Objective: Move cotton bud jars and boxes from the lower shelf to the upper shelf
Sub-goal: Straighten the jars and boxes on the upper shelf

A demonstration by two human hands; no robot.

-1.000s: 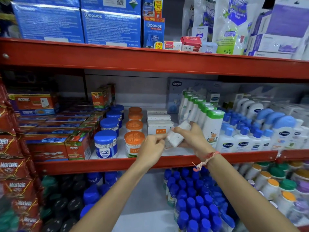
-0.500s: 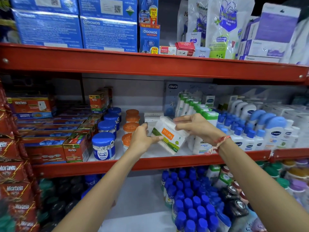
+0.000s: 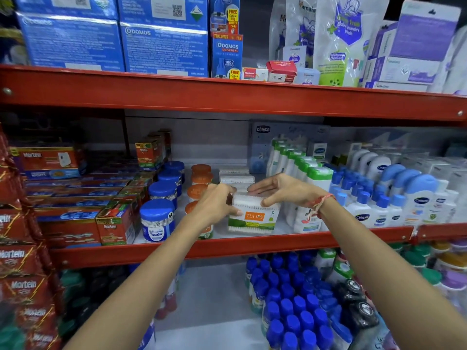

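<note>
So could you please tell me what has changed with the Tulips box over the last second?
The Tulips box, held tilted in the air before, now stands upright at the shelf front, left hand and right hand still on it. The blue-lidded jars stayed put.

Shelf rail [image 3: 252, 246]: painted metal, red, smooth, slight sheen.
Cotton bud box [image 3: 252, 218]: clear glossy plastic, paper label in orange and green.
Blue-lidded jar [image 3: 157, 221]: clear plastic body, matt blue plastic lid.
Orange-lidded jars [image 3: 199, 178]: plastic, smooth.
Blue cartons [image 3: 161, 44]: printed card under shiny film wrap.
Wrist thread [image 3: 319, 202]: red and pale cloth cord.
</note>
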